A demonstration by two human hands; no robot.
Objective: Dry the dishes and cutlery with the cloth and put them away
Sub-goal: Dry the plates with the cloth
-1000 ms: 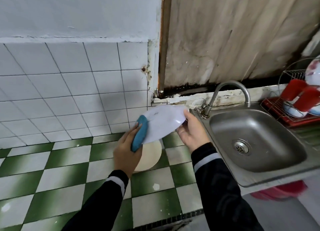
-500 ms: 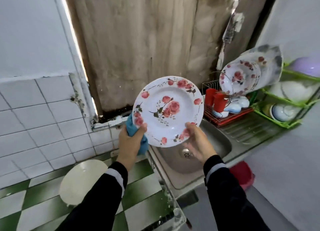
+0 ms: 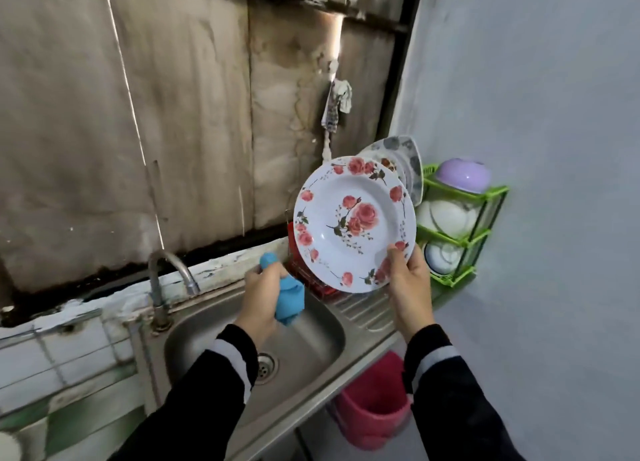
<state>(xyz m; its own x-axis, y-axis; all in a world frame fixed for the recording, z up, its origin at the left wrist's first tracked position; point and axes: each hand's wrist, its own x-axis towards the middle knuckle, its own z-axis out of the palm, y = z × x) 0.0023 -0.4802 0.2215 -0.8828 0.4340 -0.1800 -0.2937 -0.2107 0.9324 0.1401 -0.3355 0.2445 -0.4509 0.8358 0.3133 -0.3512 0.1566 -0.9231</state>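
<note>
Over the stainless steel sink (image 3: 214, 336), the person faces the green plastic corner rack (image 3: 465, 235) at three o'clock. The round white plate with pink roses (image 3: 353, 218) is in the air at one o'clock, upright, likely for slotting into the red wire dish rack (image 3: 311, 284) behind. The right hand (image 3: 410, 284) pinches its lower rim. The left hand (image 3: 261, 294) wraps its fingers round the bunched blue cloth (image 3: 289, 298), clear of the plate, wiping apparently finished.

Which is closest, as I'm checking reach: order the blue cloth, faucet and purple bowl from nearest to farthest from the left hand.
1. Blue cloth, gripped in the left hand.
2. Faucet, just to its left.
3. Purple bowl, far right, atop the green rack.
</note>
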